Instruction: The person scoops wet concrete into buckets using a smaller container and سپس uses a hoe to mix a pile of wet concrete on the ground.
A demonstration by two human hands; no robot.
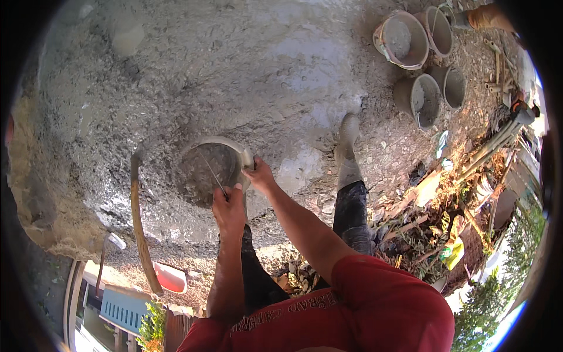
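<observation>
A mud-coated bucket (245, 157) lies tipped in wet grey concrete (205, 88) in front of me, its mouth turned away from me. Grey mix shows in and around the opening, so the lower rim is hidden. My left hand (229, 212) is closed round the thin wire handle that crosses the mouth. My right hand (260, 175) grips the bucket's pale rim on the right side. My right boot (348, 132) stands in the wet mix; the left leg is mostly hidden behind my left arm.
Several mortar-stained buckets (402, 40) stand at the upper right, near another person's limb (491, 17). A long wooden-handled tool (138, 217) lies on my left, its head in the concrete. Near it are a red container (170, 277) and a blue crate (123, 308). Branches and debris (434, 193) lie right.
</observation>
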